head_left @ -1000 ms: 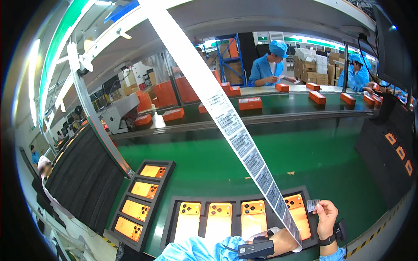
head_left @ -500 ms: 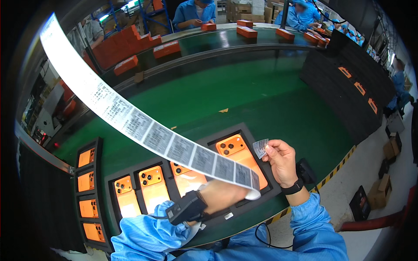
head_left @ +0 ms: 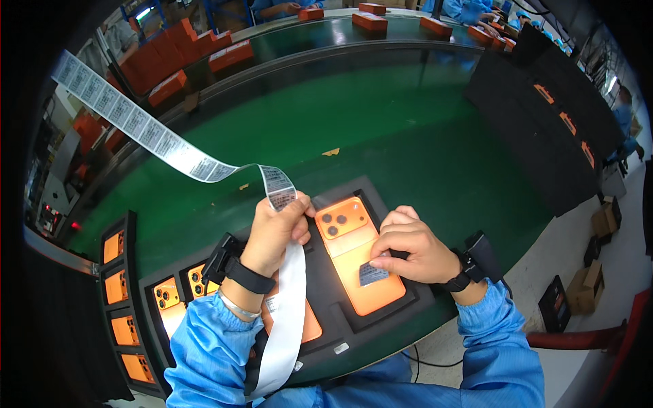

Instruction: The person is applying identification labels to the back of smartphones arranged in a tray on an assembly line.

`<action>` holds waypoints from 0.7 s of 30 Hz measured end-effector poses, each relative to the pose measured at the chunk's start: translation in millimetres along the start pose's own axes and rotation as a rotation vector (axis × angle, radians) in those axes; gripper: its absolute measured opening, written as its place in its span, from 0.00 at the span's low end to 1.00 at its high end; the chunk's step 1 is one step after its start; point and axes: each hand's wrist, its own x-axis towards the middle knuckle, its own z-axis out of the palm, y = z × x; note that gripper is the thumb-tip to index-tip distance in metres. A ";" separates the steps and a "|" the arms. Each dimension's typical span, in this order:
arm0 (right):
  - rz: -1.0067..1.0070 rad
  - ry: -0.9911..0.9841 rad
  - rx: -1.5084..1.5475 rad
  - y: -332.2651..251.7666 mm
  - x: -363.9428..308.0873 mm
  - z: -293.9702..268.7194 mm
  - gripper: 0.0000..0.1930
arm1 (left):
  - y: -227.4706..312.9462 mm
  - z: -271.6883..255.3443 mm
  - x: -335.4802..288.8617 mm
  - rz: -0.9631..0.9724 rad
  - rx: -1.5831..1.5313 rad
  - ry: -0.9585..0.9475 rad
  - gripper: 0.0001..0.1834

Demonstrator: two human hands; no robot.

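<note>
My left hand is closed on a long strip of printed labels. The strip runs up to the far left, and its white tail hangs down past my wrist. Between the thumb and fingers of my right hand is a single peeled label, held against or just over the lower back of an orange smartphone. That phone lies camera side up in a black foam tray. Beside it, another orange phone is partly covered by the strip and my left arm. More orange phones sit further left.
A second black tray with several orange phones stands at the left. Stacked black foam trays rise at the right of the green work surface. Orange boxes line a conveyor at the back, where people in blue work. Cartons lie on the floor.
My right hand has brought the label left and down onto the phone's lower back. My left hand has risen with the strip, which has swung away from over the phones.
</note>
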 end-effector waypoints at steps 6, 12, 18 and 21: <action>-0.065 -0.109 -0.144 10.1 7.0 4.5 0.06 | -0.2 -2.3 1.8 -0.001 0.108 -0.042 0.08; -0.057 -0.133 -0.131 11.1 6.2 3.5 0.05 | -1.1 -2.5 2.1 0.012 0.169 -0.061 0.07; -0.058 -0.144 -0.137 13.3 5.3 3.3 0.06 | -2.4 -0.7 2.8 -0.014 0.158 -0.027 0.07; -0.051 -0.151 -0.141 11.7 6.0 3.2 0.06 | -1.8 -0.7 2.3 -0.007 0.160 -0.029 0.08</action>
